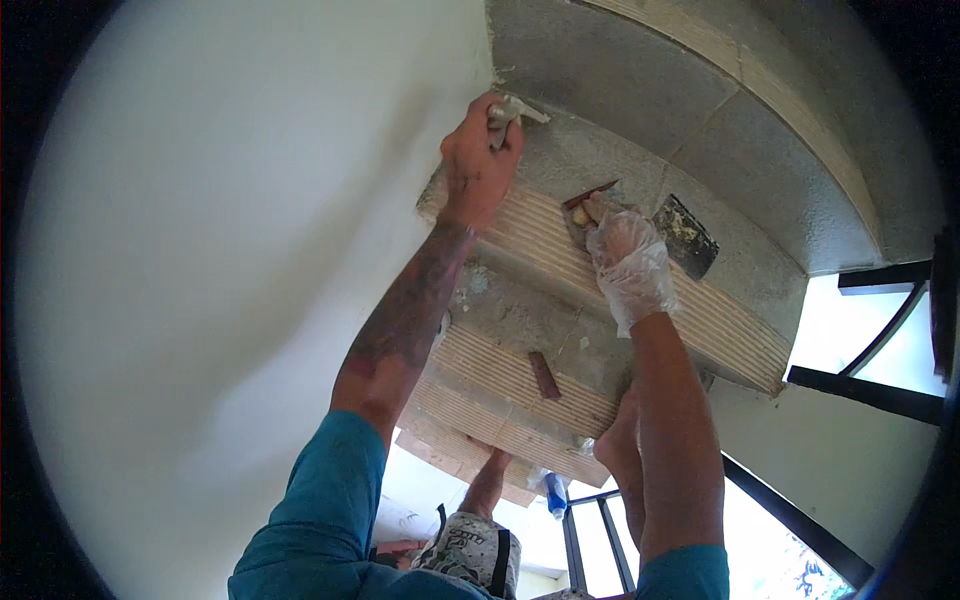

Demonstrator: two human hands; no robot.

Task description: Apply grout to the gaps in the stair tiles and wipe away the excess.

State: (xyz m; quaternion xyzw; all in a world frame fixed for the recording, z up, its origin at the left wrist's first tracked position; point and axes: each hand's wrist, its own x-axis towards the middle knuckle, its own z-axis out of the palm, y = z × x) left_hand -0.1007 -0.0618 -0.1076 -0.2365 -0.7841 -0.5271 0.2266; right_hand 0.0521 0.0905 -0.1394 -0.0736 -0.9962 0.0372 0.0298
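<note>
My left hand (478,165) reaches up to the back corner of a stair tread, where it meets the riser and the white wall. Its fingers are closed round a small whitish piece (508,110) with a narrow pale end pointing right; its kind is unclear. My right hand (630,250), in a loose clear plastic glove, is over the ribbed front part of the same tread (545,235). By its fingertips is a flat, thin piece with a brown edge (590,194), apparently gripped. Beside that hand lies a dark rectangular plate (687,235) smeared with pale paste.
Lower steps descend toward me, with a brown flat strip (544,375) lying on one. A blue bottle (556,497) stands near my bare foot. Black metal railing (865,395) runs along the right; the white wall (220,250) borders the left.
</note>
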